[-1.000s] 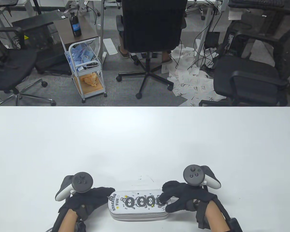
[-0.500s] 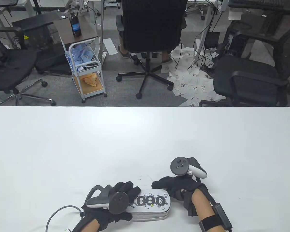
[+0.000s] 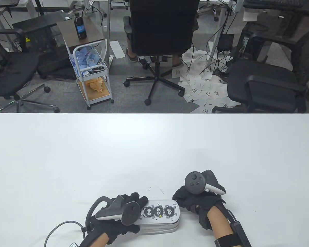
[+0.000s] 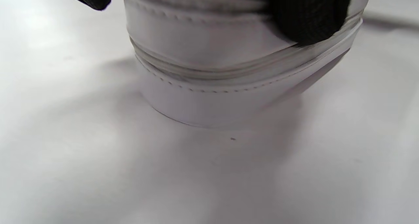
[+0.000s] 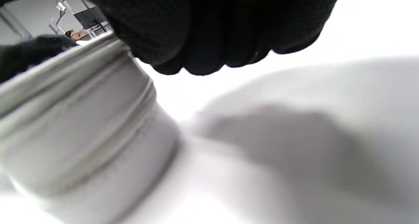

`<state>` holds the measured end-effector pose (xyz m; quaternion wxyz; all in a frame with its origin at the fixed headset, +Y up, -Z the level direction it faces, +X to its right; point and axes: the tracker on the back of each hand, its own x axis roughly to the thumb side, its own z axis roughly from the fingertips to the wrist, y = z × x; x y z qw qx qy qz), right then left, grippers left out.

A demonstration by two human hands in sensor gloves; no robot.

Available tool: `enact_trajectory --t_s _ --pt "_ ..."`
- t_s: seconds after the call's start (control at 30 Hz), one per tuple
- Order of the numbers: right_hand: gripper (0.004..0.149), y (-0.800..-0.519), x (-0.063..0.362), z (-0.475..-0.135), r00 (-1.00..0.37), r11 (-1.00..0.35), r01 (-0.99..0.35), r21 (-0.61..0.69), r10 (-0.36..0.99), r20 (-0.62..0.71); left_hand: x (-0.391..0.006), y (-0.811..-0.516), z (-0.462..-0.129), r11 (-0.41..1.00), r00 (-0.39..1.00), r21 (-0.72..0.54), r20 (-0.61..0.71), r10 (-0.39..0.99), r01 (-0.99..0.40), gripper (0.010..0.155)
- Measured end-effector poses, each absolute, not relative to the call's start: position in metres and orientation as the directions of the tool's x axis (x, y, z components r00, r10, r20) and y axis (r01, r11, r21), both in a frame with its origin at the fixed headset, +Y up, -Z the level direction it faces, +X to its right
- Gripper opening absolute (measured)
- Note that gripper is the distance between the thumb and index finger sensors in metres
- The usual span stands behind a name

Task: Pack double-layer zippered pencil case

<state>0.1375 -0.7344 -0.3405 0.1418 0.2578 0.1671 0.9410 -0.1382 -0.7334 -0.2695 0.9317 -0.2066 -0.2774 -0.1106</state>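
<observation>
A white double-layer pencil case (image 3: 161, 214) with black round cartoon figures lies flat near the front edge of the table (image 3: 154, 154). My left hand (image 3: 137, 201) covers its left end. Its fingers lie over the top and the thumb (image 3: 127, 229) wraps the near side. In the left wrist view the pencil case (image 4: 229, 86) shows two zip lines running round its end, with gloved fingertips (image 4: 307, 17) on the upper layer. My right hand (image 3: 189, 202) is curled at the far right corner. In the right wrist view its fingers (image 5: 209, 27) bunch above the pencil case (image 5: 81, 129); what they pinch is hidden.
A grey cable (image 3: 59, 227) trails from my left wrist across the table. Beyond the far edge stand black office chairs (image 3: 162, 38), a small white cart (image 3: 91, 74) and loose papers (image 3: 206, 90) on the floor.
My left hand came from beside the case onto its left end and took hold. My right hand went from the case's front right end round to its far right corner. The case shifted slightly.
</observation>
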Motion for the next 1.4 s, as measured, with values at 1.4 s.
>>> enact_trajectory --t_s 1.4 --pt "0.040 -0.742 0.074 -0.314 -0.820 -0.915 -0.245 0.320 0.372 0.436 -0.120 -0.725 -0.296 0.877 0.813 -0.181 0.492 -0.312 0.446 0.090"
